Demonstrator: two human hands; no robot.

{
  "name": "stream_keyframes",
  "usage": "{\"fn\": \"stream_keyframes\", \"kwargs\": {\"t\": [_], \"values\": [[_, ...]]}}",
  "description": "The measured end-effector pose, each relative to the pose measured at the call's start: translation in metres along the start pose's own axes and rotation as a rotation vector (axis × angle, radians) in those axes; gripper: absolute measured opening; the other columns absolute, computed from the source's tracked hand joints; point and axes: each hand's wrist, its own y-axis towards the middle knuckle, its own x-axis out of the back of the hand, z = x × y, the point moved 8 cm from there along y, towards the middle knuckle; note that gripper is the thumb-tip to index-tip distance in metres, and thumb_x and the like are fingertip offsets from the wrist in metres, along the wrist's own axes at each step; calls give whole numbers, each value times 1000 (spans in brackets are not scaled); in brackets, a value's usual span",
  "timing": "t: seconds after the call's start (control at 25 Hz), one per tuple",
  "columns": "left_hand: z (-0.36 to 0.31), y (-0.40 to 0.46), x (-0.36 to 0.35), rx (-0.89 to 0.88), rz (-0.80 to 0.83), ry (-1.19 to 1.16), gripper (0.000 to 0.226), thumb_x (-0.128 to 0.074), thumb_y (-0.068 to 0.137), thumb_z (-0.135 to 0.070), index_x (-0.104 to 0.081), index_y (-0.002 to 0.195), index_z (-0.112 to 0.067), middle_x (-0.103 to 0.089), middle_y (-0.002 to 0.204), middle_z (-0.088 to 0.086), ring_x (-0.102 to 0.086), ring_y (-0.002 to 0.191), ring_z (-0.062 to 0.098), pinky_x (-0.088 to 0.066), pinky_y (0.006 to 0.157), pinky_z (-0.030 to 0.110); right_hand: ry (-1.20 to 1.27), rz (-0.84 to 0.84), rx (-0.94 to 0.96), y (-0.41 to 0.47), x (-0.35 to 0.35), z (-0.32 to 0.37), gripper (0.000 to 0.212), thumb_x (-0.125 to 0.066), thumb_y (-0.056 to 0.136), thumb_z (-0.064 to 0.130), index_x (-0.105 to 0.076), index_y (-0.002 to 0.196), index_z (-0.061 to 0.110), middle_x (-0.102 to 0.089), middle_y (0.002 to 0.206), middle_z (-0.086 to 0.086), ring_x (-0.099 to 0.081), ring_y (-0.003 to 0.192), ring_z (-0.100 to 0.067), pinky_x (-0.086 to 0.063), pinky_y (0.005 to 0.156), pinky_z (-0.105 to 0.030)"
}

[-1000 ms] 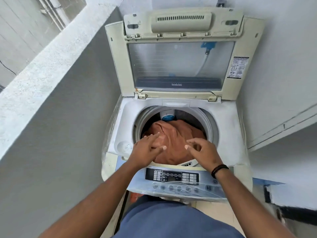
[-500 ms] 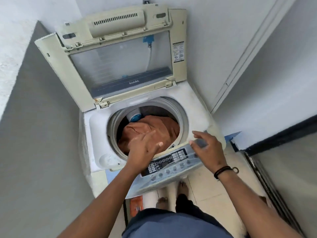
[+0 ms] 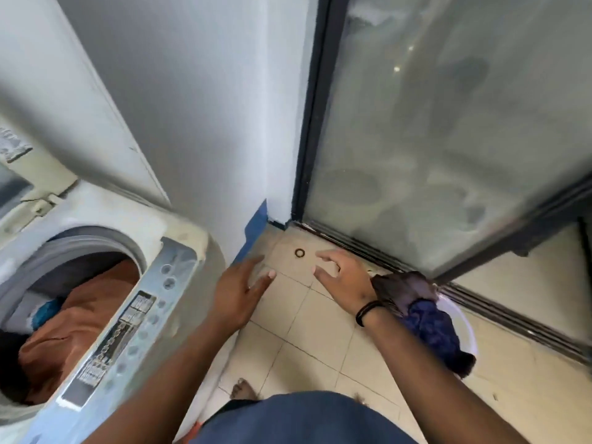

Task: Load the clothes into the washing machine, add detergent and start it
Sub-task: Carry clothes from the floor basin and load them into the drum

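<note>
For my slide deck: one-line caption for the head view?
Both hands, left and right, empty, reach toward dark clothes on the floor beside the open washing machine.

washer left, basin right

the washing machine (image 3: pixel 179 251) stands at left with clothes (image 3: pixel 80 322) in its drum. a basin (image 3: pixel 461 318) of laundry (image 3: pixel 429 325) sits on the floor (image 3: pixel 307 331) at right, before the sliding door (image 3: pixel 448 123). both hands hang between them.
</note>
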Motion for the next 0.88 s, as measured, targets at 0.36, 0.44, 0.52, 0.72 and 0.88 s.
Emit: {"fn": "stream_keyframes", "kwargs": {"t": [0.36,0.44,0.52,0.72,0.88], "values": [[-152,-23,-245,-104,494,211,71,-51,101,-55,-25,161,-28,-28,167,5,-23,155,21,-25,123,41,9,-246,-388,-131,166,-232,35,-67,92,38,-67,123,22,-69,117,2,-61,112,-15,-47,92,-24],[-171,-24,-278,-95,520,223,73,-52,99,-57,-25,161,-30,-27,167,5,-22,155,21,-25,124,42,10,-245,-441,-148,193,-267,39,-66,93,37,-65,128,20,-68,123,-1,-61,115,-17,-48,96,-29],[-181,-23,-303,-72,539,241,75,-53,98,-60,-25,161,-31,-29,167,5,-23,154,20,-26,123,44,43,-251,-496,-162,215,-296,42,-66,93,39,-64,130,21,-66,126,-1,-60,117,-19,-49,99,-34],[-199,-27,-338,-35,599,294,72,-55,98,-57,-28,160,-33,-31,166,2,-26,153,19,-27,122,41,157,-260,-611,-184,228,-353,43,-67,92,38,-63,132,20,-65,129,-5,-59,118,-20,-46,96,-29],[-200,-20,-358,-35,658,322,70,-56,97,-58,-30,158,-35,-36,163,-1,-32,150,19,-31,121,43,202,-263,-659,-184,228,-375,43,-67,93,37,-63,131,18,-64,130,-6,-59,119,-21,-45,95,-28]]}}
